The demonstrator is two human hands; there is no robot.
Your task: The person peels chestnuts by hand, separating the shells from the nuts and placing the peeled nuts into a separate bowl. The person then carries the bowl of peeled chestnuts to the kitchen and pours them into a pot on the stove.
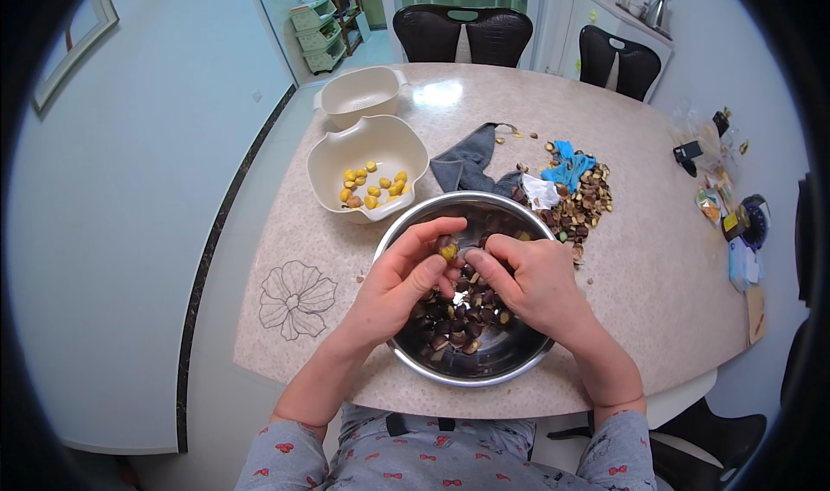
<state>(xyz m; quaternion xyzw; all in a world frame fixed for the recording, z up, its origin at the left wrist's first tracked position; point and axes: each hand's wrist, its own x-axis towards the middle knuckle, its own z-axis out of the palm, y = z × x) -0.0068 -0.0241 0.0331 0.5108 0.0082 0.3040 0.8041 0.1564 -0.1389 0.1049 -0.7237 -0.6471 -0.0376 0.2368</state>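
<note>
My left hand (415,274) holds a partly peeled chestnut (447,249) between thumb and fingers, its yellow flesh showing through brown shell. My right hand (532,274) is just beside it, its fingers curled around a small grey tool seen only in part; its kind cannot be told. Both hands are over a large stainless steel bowl (476,382) that contains brown chestnuts and shell pieces. To the upper left, a cream plastic bowl (324,167) holds several peeled yellow chestnuts (371,200).
A cream colander (360,89) stands behind the cream bowl. A grey cloth (468,160) lies behind the steel bowl. Right of it are a shell pile (591,196), blue gloves or cloth (570,169) and a white tissue (540,191). Packets and jars line the table's right edge.
</note>
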